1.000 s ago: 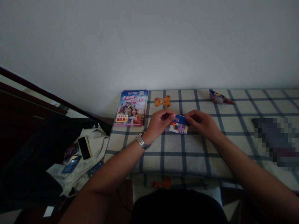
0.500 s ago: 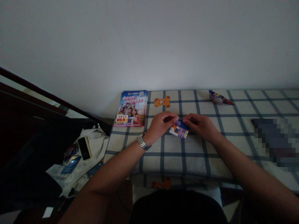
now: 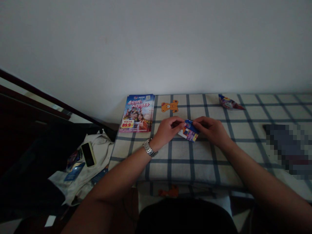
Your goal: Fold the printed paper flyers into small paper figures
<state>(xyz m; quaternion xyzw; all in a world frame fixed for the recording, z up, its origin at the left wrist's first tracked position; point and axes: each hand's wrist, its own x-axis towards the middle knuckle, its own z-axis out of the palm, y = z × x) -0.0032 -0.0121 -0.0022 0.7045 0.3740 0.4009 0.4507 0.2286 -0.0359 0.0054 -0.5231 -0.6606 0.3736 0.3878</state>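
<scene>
Paper, small and printed in blue, white and purple, is held just off centre, toward four o'clock, over a checked cloth. Its upper edge is pinched between thumb and fingers by the left hand, above whose wrist a metal watch is worn, and by the right hand. Whether the cloth is touched cannot be told. From the paper, stacked flyers are placed between nine and ten o'clock, and a folded printed piece at two.
</scene>
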